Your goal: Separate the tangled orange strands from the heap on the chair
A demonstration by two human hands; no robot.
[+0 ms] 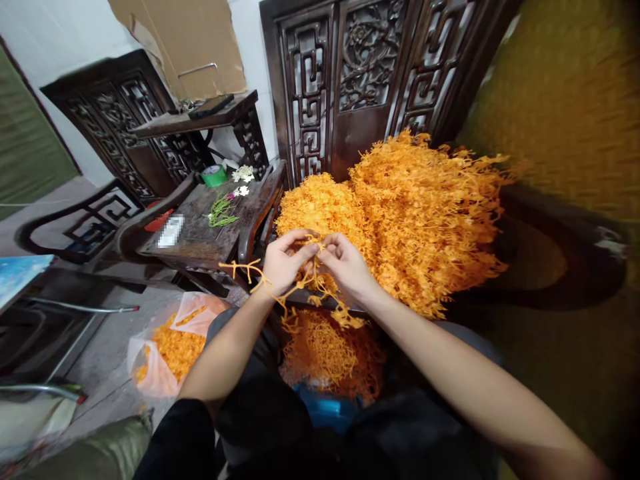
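In front of me both hands meet, holding an orange branched plastic stem (300, 283) whose thin twigs hang below and to the left. My left hand (286, 263) is closed, thumb and fingers pinching the stem near its top. My right hand (347, 267) is also closed, its fingertips pinching an upper part of the same piece right beside the left thumb. Exactly where the fingertips grip is partly hidden. Just behind the hands rises a large heap of similar orange stems (425, 220). More orange pieces (325, 347) lie below, between my knees, above a blue container (327, 408).
A dark wooden side table (200, 243) at left carries green tape (214, 175), green stems (223, 210) and white flowers (243, 173). On the floor sits a plastic bag (155, 373) of orange pieces. Carved wooden chair backs (363, 127) stand behind; a folding table's metal legs (75, 347) are far left.
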